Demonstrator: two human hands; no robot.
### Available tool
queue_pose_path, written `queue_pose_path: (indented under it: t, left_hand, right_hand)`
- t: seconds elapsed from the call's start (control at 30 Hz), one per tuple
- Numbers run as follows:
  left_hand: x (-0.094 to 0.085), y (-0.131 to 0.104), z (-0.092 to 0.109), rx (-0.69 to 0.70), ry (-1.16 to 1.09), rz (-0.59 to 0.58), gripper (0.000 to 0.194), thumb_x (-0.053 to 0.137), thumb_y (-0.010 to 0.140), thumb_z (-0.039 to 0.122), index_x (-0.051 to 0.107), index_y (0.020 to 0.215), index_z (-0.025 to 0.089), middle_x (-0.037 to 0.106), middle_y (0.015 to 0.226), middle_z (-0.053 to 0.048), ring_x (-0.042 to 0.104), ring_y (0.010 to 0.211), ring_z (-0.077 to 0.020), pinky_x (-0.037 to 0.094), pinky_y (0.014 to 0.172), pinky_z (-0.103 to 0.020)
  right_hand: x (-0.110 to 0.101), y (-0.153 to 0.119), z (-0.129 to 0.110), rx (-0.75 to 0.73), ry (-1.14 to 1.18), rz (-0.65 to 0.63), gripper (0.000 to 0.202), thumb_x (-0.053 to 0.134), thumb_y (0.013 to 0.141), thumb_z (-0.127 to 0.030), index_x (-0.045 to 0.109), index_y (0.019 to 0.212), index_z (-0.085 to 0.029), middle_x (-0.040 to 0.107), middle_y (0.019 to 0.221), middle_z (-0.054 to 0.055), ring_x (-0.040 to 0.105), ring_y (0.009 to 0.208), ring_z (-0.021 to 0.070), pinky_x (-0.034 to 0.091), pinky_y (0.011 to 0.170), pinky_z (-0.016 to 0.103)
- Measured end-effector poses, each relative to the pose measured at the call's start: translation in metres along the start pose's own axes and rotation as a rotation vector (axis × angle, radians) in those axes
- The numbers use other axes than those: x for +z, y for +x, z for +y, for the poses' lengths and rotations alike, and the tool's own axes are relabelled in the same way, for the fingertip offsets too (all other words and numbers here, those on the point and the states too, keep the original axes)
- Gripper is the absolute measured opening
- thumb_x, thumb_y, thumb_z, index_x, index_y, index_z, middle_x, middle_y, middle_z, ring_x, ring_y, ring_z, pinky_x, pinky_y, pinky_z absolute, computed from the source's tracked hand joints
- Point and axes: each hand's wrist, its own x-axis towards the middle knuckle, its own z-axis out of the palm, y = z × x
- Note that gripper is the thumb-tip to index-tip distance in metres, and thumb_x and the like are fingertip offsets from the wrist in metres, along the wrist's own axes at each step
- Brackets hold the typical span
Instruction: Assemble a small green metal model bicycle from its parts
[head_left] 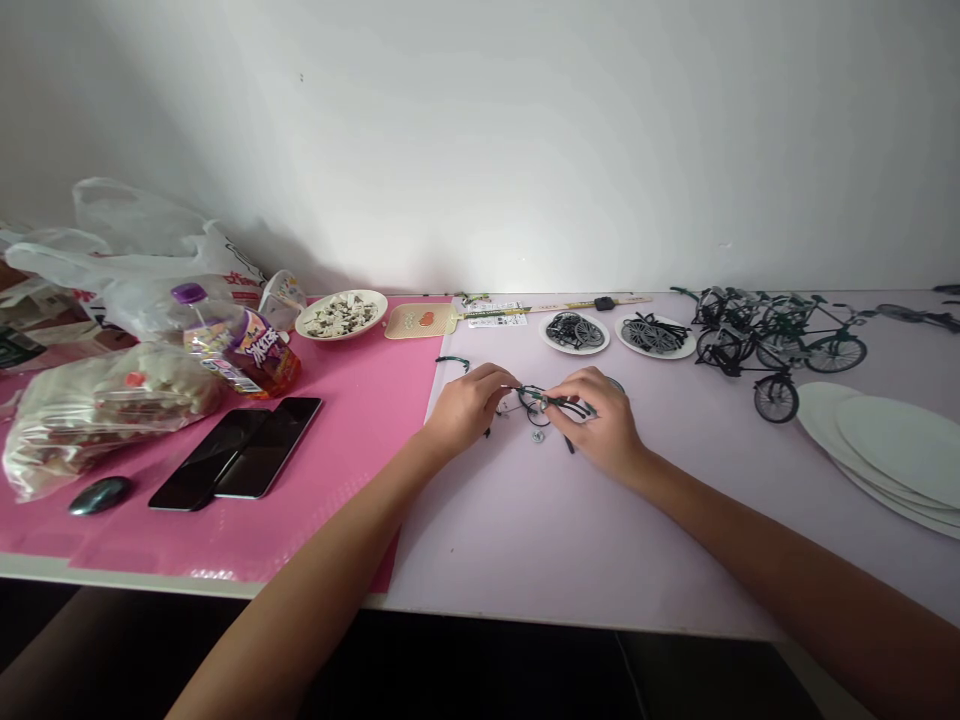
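Observation:
Between my two hands, just above the white part of the table, is a dark green toy bicycle frame (534, 390). My left hand (471, 405) pinches its left end with thumb and fingertips. The fingers of my right hand (600, 415) close on its right end, hiding part of it. Around the frame, thin dark parts and a small silvery round piece (538, 437) lie on the table. A loose dark curved part (453, 361) rests beyond my left hand. How the pieces in my fingers join is too small to make out.
Plates of wheels (576, 333) and black parts (656, 335) stand behind. Assembled toy bicycles (814, 340) crowd the right, near stacked white plates (900, 445). Leftward are two phones (270, 448), a mouse (101, 494), a drink bottle (247, 345), bags (112, 400) and a plate of pieces (341, 315).

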Motion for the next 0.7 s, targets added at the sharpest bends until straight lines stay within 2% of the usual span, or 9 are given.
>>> queue_pose_path:
  t: [0.4, 0.57, 0.7]
  left_hand:
    - [0.0006, 0.0, 0.0008, -0.031, -0.033, -0.019, 0.023, 0.052, 0.102, 0.012, 0.071, 0.114, 0.021, 0.076, 0.114, -0.007, 0.074, 0.089, -0.0174, 0.057, 0.073, -0.028]
    - [0.0026, 0.0001, 0.0038, -0.069, -0.1, 0.023, 0.022, 0.055, 0.103, 0.017, 0.072, 0.116, 0.019, 0.077, 0.108, -0.008, 0.073, 0.083, -0.0162, 0.058, 0.072, -0.028]
    - [0.0039, 0.0008, 0.005, -0.01, -0.182, 0.068, 0.023, 0.054, 0.104, 0.019, 0.074, 0.115, 0.018, 0.076, 0.113, -0.011, 0.073, 0.089, -0.0173, 0.06, 0.075, -0.03]
  right_hand:
    - [-0.0005, -0.0001, -0.0013, 0.02, 0.002, -0.007, 0.013, 0.071, 0.089, -0.014, 0.07, 0.093, -0.026, 0.071, 0.082, 0.003, 0.066, 0.078, 0.0219, 0.054, 0.07, 0.037]
    - [0.0003, -0.0034, 0.0004, 0.12, 0.015, -0.006, 0.007, 0.07, 0.09, -0.019, 0.067, 0.094, -0.025, 0.07, 0.083, 0.002, 0.066, 0.076, 0.0205, 0.056, 0.07, 0.036]
    - [0.0022, -0.0078, 0.0037, 0.203, 0.036, 0.007, 0.005, 0.07, 0.092, -0.025, 0.065, 0.095, -0.025, 0.071, 0.087, 0.003, 0.067, 0.079, 0.0204, 0.059, 0.074, 0.036]
